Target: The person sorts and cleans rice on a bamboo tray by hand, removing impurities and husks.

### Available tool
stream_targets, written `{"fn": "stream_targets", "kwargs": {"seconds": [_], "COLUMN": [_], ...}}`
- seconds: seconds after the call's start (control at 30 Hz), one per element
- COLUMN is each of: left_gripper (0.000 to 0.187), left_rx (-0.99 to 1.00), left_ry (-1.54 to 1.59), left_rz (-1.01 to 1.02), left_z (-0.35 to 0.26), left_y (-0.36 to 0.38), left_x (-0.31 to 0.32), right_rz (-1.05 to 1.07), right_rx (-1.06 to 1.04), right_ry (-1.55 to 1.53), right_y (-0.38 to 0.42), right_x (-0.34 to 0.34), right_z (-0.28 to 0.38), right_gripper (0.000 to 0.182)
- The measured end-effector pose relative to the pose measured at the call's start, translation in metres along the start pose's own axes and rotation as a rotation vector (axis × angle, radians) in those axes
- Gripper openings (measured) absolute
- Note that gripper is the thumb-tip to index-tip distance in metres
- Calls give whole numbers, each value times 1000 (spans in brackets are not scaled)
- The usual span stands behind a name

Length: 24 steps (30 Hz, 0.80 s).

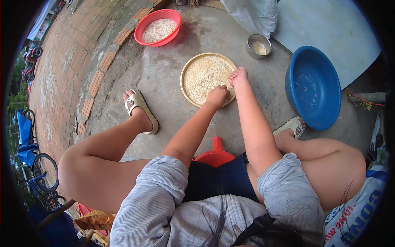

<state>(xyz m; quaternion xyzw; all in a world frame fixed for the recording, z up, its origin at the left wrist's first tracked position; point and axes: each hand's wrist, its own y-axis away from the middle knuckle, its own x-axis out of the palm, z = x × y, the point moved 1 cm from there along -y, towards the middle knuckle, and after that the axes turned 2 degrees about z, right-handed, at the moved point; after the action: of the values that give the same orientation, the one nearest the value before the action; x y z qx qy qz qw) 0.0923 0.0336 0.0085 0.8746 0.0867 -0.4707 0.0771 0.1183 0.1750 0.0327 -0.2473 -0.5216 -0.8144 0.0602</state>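
A round woven bamboo tray lies on the concrete, spread with pale, rice-like grains. My left hand is closed over the grains at the near right part of the tray, knuckles up. Its fingertips are hidden, so what it holds cannot be seen. At the tray's right edge, my right hand is curled into a loose fist just by the rim. Whether grains or the rim are in its fingers I cannot make out.
A red basin of similar grains stands far left. A metal bowl with some grain and a big blue basin are on the right. A white sack sits behind. A red plastic item lies between my legs.
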Motion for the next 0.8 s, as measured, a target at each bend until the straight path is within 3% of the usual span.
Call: {"fn": "stream_targets", "kwargs": {"seconds": [0.1,0.2,0.3,0.4,0.47,0.5,0.57,0.63,0.73,0.8], "left_gripper": [11,14,17,17,17,19,22,23,26,24], "left_rx": [-132,-326,-484,-391,-275,-261,-196,-191,-121,-182], "left_ry": [95,268,451,579,582,491,436,399,326,337], "left_rz": [-69,-283,-483,-430,-286,-198,-263,-251,-203,-332], "left_z": [16,26,30,15,7,-9,-21,-18,-6,8], "left_y": [-6,-12,-26,-44,-56,-55,-61,-68,-77,-81], "left_x": [3,-38,-79,-103,-96,-101,-95,-95,-102,-112], "right_rz": [-126,-94,-216,-179,172,404,219,228,218,146], "right_rx": [-6,-39,-43,44,81,72,-145,-152,-84,143], "right_ry": [-27,-19,-69,-24,-102,63,211,202,197,-188], "right_y": [2,-7,-11,-12,-35,-56,-2,-14,-32,-47], "right_x": [6,2,2,5,6,2,17,22,22,20], "right_z": [-18,-32,-36,-33,-34,-32,-25,-21,-11,-1], "right_gripper": [29,20,18,18,20,25,29,31,25,19]}}
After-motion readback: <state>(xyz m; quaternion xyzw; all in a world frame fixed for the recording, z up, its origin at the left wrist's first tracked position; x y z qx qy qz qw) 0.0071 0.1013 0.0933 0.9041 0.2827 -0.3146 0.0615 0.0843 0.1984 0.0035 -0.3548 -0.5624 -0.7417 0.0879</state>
